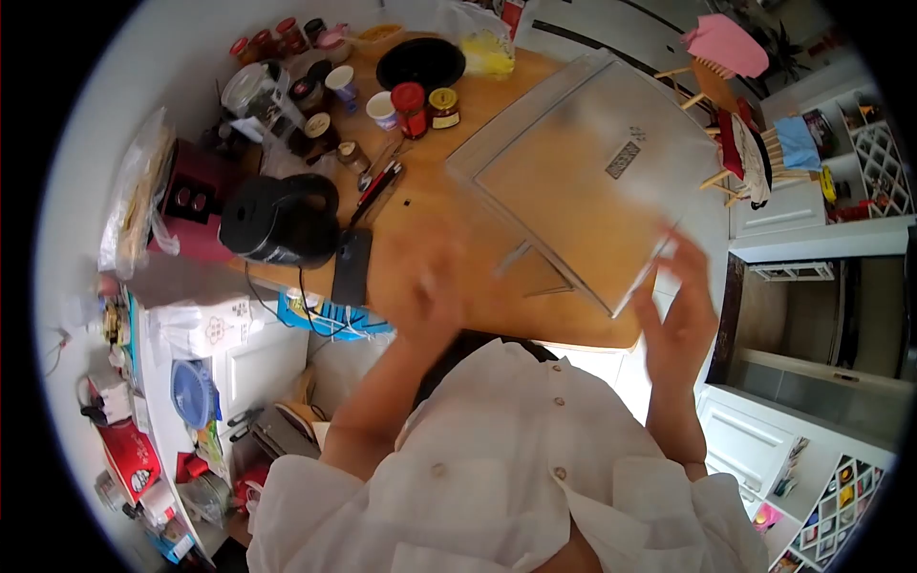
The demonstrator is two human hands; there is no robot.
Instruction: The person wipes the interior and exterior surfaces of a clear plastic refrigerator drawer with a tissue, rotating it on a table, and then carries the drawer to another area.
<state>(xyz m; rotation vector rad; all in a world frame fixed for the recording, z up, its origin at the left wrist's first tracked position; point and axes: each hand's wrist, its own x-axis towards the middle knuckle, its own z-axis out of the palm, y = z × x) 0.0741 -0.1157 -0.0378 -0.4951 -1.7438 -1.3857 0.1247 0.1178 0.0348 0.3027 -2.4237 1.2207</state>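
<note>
Tabletop (437,202) shows bare wood between the black electric kettle (277,222) and a clear, rimmed plastic panel (564,181), which reaches past the table's right edge. Motion blur smears the left hand (428,286) over the wood; whether it holds anything, I cannot tell. The right hand (680,306) has half-curled fingers at the panel's rim, grip or touch unclear. One panel corner points toward the wearer; its long axis is hard to judge.

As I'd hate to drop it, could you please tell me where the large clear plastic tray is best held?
Take the clear plastic tray by its right edge, coming from the right: that edge looks thin and seems partly to overhang the table, likely leaving finger room beneath.
</note>
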